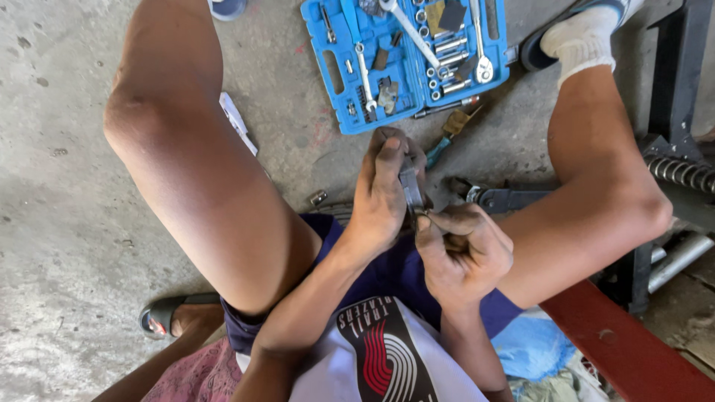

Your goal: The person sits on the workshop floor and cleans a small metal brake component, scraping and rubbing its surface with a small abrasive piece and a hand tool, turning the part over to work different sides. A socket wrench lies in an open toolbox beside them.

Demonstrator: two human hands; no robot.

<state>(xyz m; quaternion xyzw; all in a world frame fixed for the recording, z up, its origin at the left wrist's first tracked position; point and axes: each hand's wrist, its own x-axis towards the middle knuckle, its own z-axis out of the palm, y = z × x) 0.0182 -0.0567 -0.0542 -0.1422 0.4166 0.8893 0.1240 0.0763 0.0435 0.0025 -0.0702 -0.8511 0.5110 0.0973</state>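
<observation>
The left hand (381, 195) grips a small grey metal part (411, 186) upright; the right hand (465, 249) pinches its lower end. Steady support helps. The blue plastic tool case (406, 59) lies at twelve o'clock.

Blue tool case (328, 89), white sock (585, 37), red beam (625, 350), perhaps painted.

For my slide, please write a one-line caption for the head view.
Seated on concrete, left hand and right hand hold a small grey metal part near an open blue plastic socket-tool case.

Both hands (383, 190) (465, 253) close together, fingers curled.
</observation>
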